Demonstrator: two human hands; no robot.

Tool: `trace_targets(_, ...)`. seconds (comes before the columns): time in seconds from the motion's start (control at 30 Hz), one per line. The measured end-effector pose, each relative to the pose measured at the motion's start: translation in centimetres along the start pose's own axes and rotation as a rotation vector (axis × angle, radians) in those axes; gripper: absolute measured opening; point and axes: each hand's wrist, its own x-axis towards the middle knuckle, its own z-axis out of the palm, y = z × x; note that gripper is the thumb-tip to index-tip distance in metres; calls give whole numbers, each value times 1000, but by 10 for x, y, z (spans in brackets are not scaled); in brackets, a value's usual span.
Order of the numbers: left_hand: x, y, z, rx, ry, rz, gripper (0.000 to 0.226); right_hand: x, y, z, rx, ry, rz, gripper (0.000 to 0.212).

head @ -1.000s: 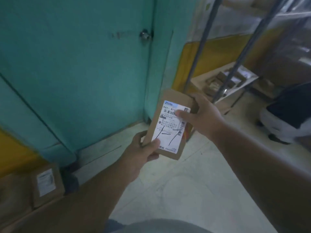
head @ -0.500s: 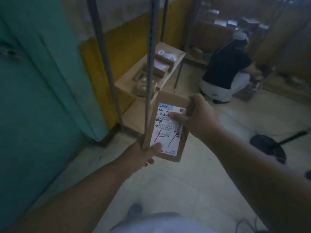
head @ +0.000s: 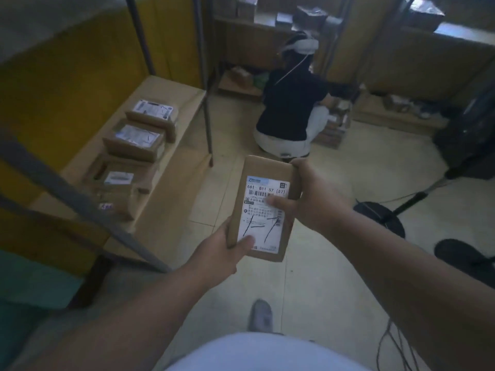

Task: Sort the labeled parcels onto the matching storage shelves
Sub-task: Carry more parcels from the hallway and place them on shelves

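I hold a small brown cardboard parcel [head: 263, 210] in front of me, label side up. Its white label reads "661 - B11 57 (57)" with "1-7" handwritten in black marker. My left hand [head: 222, 253] grips the lower left corner, thumb on the label. Along the right edge my right hand [head: 310, 199] grips the parcel, thumb pressed on the label's middle. To the left stands a low storage shelf [head: 174, 167] lined with cardboard, carrying three labeled parcels [head: 134, 141] in a row.
Grey metal shelf posts [head: 205, 89] rise at the left. A person in a dark top [head: 290, 108] squats ahead beside stacked parcels [head: 333, 127]. More shelves with boxes [head: 302, 14] line the back wall. A black fan base [head: 380, 218] and cables lie on the floor at right.
My view has swung right, away from the teal door toward the shelves and the squatting person. The parcel stays gripped in both hands, my right thumb a little lower on the label.
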Motion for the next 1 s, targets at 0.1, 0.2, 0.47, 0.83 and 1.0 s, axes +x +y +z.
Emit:
trace_targets(0.1,41,18,-9,-7,92,-14,40,68,-4,-15,-114,-77,-75,68)
trace_targets(0.2,82,27,-26,-54,205,-82,33,133,-20,-10,-116,-142,-157,69)
trace_targets(0.47,219,50,-110,-65,434,-109,30,304,-69,18,7,-187,-247,70)
trace_targets(0.83,379,93,-185,-207,544,-142,37,522,-106,13,65,-262,-312,69)
trace_targets(1.0,448,95,-198,-264,806,-218,34,625,-139,48,-127,-407,-563,71)
